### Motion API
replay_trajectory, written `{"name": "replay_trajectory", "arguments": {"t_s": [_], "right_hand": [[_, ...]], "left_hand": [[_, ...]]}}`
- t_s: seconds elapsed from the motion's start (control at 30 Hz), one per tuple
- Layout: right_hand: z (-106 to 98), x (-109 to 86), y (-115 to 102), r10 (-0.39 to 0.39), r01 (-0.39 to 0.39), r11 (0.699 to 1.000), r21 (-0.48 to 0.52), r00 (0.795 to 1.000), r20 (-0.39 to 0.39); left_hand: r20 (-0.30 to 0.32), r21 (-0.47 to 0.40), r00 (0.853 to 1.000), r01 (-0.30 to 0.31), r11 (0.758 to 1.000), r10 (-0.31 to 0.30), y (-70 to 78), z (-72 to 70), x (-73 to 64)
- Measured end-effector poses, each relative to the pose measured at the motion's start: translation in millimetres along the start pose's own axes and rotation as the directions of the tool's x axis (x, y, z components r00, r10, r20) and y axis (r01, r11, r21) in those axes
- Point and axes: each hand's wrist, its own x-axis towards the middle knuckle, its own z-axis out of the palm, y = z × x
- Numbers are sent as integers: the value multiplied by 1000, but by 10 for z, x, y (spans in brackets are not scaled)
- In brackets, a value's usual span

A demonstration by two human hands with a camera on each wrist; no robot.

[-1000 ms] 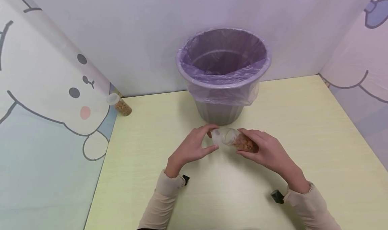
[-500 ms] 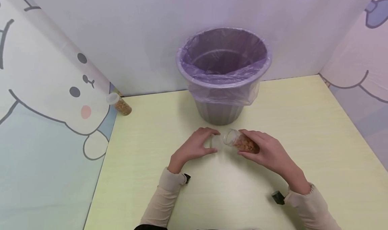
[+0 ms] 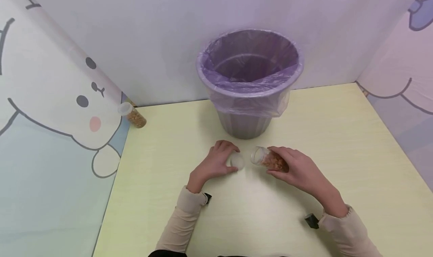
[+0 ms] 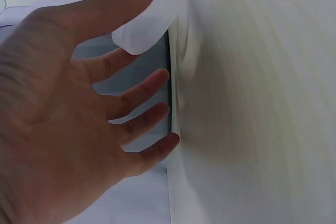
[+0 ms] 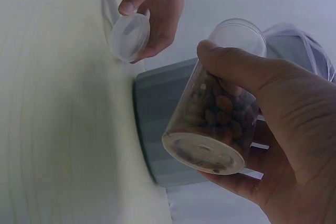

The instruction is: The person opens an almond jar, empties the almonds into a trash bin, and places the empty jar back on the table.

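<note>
My right hand (image 3: 298,169) grips a clear plastic jar (image 3: 259,156), tilted with its uncovered mouth toward the left. Almonds (image 5: 223,111) fill part of the jar, as the right wrist view shows. Thumb and forefinger of my left hand (image 3: 215,163) pinch a translucent white lid (image 3: 238,161) by its edge, close over the tabletop. In the left wrist view the lid (image 4: 144,24) sits under the thumb, the other fingers spread below it. A small gap separates lid and jar mouth.
Behind both hands stands a grey bin (image 3: 244,127) lined with a purple bag (image 3: 250,106). A second jar (image 3: 136,118) of brown pieces, with a whitish lid, stands at the table's back left corner. Printed cloth walls (image 3: 162,61) enclose the table (image 3: 152,181).
My left hand has drawn the lid leftward and slightly down, away from the jar mouth. The jar has shifted slightly right in my right hand's grip.
</note>
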Motion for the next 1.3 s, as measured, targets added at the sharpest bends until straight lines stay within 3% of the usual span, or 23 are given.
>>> {"name": "replay_trajectory", "arguments": {"t_s": [0.47,0.7,0.97,1.2,1.3], "right_hand": [[15,-26,17,35,-35,999,6,999,41],[-70,-39,33,61,-61,998,-5,996,57],[-315,4,90,79,-79,997,-4,994,78],[-635,103,103,106,-106,994,-3,989,101],[-767,149,98,112,-113,994,-1,988,104]], "left_hand": [[50,66,998,41,997,-45,-18,26,-37],[65,80,996,53,995,-58,-2,28,-37],[98,70,993,60,996,-67,8,4,-26],[158,37,987,33,999,-39,-14,-81,-34],[134,6,991,25,1000,-26,-26,-172,-42]]}}
